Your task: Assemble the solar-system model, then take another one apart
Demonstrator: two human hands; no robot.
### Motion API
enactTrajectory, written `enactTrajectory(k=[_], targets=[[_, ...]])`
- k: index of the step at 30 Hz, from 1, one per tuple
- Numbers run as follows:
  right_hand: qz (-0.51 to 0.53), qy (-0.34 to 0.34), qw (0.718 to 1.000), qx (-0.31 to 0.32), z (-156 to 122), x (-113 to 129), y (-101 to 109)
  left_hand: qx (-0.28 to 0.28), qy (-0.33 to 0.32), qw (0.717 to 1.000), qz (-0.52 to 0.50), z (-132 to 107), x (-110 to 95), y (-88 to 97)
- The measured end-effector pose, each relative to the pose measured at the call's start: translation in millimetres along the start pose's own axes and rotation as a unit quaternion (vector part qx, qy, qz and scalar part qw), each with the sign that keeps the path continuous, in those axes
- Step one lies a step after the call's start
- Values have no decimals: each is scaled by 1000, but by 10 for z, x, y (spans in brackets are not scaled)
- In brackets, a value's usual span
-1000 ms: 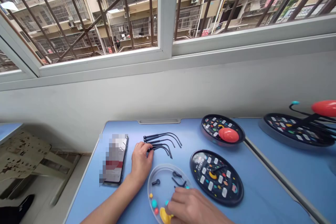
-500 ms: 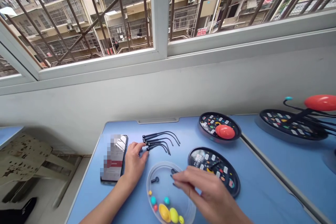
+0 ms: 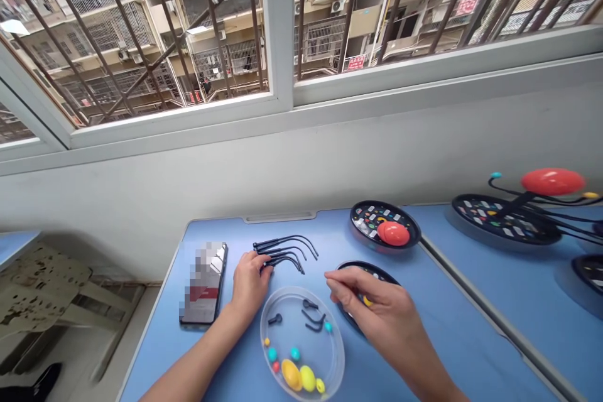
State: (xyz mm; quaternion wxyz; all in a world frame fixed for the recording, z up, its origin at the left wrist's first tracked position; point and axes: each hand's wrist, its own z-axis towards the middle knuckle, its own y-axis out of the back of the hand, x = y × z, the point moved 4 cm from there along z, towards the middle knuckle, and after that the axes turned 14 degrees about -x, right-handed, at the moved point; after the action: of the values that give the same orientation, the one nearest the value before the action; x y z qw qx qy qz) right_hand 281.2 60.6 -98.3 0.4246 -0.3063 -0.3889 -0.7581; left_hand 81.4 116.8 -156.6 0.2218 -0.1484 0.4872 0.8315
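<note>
My left hand lies on the blue table, its fingers curled onto the near ends of a bunch of curved black rods. To the right, my right hand hovers over a black disc with coloured marks, fingers pinched together; what they hold, if anything, is hidden. Between the hands stands a clear round dish holding several small coloured balls and a few short black pieces.
A phone lies left of my left hand. A second black disc with a red half-ball sits at the back. On the adjoining table to the right stands an assembled model with a red ball on a disc. Wall and barred window lie behind.
My right hand has lifted out of the clear dish and moved up and right, over the black disc. My left hand has stayed at the rods.
</note>
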Motion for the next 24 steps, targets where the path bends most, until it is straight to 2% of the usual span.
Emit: enactTrajectory(k=[10, 24], targets=[[4, -1, 1000, 8, -9, -13, 0, -8, -11, 1000, 23, -29, 43, 59], [4, -14, 1000, 3, 7, -4, 11, -34, -5, 999, 18, -44, 77, 36]])
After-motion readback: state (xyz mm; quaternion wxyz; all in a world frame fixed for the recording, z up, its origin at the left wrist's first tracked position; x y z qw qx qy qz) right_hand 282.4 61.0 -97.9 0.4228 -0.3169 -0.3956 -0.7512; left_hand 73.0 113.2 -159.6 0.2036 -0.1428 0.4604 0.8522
